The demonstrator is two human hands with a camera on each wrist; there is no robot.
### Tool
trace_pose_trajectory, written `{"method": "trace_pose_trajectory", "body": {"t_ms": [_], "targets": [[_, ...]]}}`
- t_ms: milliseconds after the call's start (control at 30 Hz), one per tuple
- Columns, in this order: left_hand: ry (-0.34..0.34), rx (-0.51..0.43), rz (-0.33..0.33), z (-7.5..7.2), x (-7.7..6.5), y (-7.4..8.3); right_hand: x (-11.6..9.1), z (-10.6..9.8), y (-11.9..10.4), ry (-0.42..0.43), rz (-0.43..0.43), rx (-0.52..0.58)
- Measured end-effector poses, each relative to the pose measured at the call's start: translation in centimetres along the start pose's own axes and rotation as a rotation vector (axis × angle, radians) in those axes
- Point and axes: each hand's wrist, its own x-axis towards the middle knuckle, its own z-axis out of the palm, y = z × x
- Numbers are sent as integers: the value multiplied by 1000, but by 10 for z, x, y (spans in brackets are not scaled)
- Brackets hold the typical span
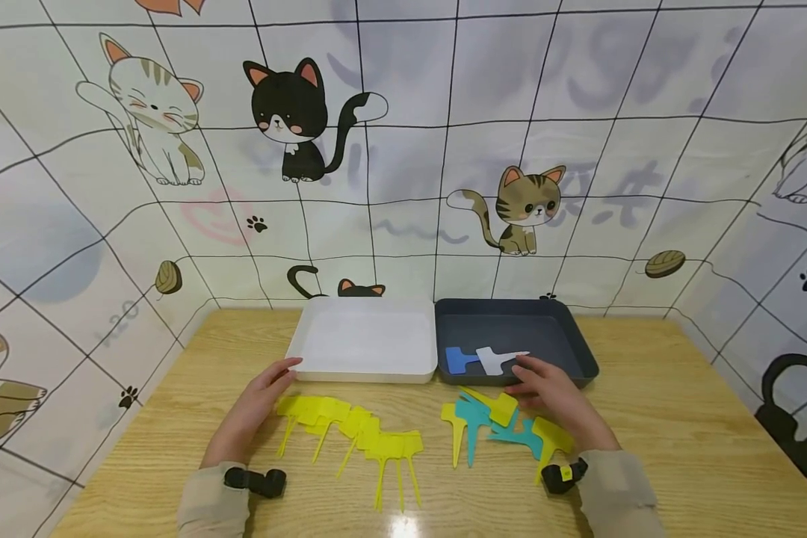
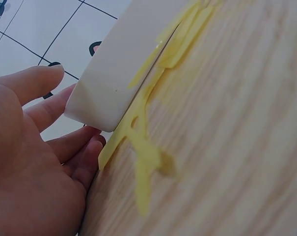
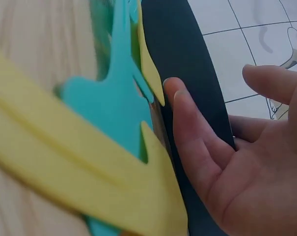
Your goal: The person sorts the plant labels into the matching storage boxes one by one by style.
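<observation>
My left hand rests its fingers at the front left corner of a white tray, thumb apart in the left wrist view. Just in front of that tray lies a row of overlapping yellow T-shaped plant labels. My right hand reaches over the front rim of a dark grey tray, with loosely bent fingers at its wall in the right wrist view. Inside this tray are a blue plant label and a white plant label. Yellow and teal plant labels lie piled before it.
Both trays stand side by side at the back of the wooden table. Behind them hangs a cat-patterned cloth, which also closes off both sides. Each wrist wears a black strap with a small camera.
</observation>
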Motion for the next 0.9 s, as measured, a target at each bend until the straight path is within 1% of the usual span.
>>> {"method": "trace_pose_trajectory", "body": {"t_ms": [167,267,400,433,533,667,767,900], "targets": [[3,2,3,-2,-1,-2,2,3,0,17,-7,-32],[4,4,4,-2,-2,-2,3,3,1,31,-23,-21],[1,-1,6,-3,-3,-1,1,3,-1,53,-75,-12],[1,-2,5,-3,-3,-1,1,4,-3,62,-89,-26],[0,-6,5,-4,-2,-1,-2,6,-10,76,-141,-105],[2,-11,13,-4,-1,-2,-6,11,-21,89,-191,-255],[5,-19,11,-4,-1,-1,-9,15,-28,76,-205,-356],[-4,-25,7,-3,-1,-1,-14,20,-35,58,-213,-463]]}}
